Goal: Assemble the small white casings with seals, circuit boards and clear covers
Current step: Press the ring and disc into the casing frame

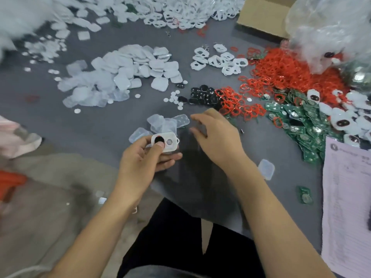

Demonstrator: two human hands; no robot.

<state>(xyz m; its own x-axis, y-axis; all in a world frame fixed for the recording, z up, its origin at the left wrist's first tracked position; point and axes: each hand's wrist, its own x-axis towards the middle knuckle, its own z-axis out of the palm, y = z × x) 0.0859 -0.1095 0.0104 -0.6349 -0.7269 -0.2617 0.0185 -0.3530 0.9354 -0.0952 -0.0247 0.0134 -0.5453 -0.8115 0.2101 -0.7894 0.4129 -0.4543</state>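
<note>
My left hand (pixel 147 155) is gripping the white casing (pixel 165 141), thumb pressing it; my right hand (pixel 217 137) is hovering, fingers loosely spread.

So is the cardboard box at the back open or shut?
Open. The cardboard box shows a raised flap and bare inner wall at the table's far right; what it holds cannot be seen.

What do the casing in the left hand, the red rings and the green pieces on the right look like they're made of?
Casing: likely moulded white plastic, smooth and matte, with clean rounded cutouts.
Red rings: probably rubber or silicone; thin loops lie bent and tangled.
Green pieces: look like circuit boards, green coating with shiny metal spots.
</note>
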